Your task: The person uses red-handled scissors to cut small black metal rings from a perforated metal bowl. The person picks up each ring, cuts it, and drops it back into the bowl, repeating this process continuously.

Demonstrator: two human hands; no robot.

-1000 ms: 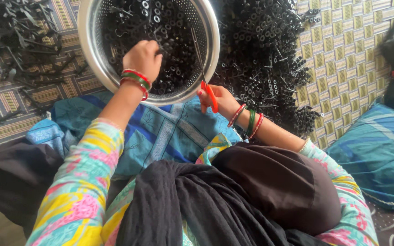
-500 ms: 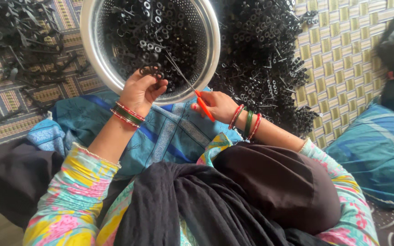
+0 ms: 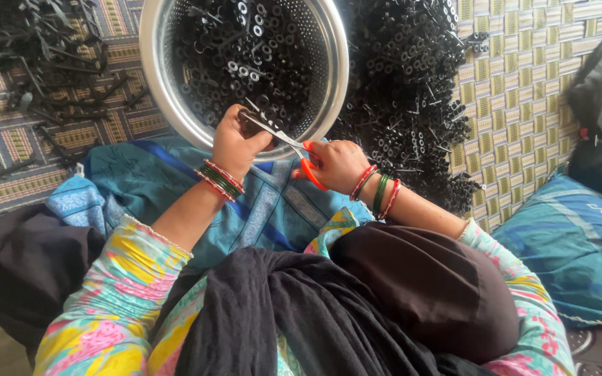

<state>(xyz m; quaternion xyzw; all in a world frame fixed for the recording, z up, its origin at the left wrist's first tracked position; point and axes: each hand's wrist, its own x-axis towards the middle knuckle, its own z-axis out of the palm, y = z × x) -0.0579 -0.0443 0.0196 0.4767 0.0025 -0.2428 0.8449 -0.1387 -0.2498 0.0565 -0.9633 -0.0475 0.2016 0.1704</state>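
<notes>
I see the woven mat (image 3: pixel 517 90) spread widest, bare only at its right side near one blue cushion (image 3: pixel 573 244); one dark heap of small black rings (image 3: pixel 412 104) covers its middle, and loose black strips (image 3: pixel 43 76) clutter the left. One steel colander (image 3: pixel 161 104), also full of black rings, lies between them, its near rim right over my lap, so the hands have little free room. My left hand (image 3: pixel 235 143) is at that rim, fingers pinched together on a small black piece I cannot make out. My right hand (image 3: pixel 336 163) has its fingers closed through the orange handles of one pair of scissors (image 3: pixel 283 136), blades parted just beside the left fingertips.
</notes>
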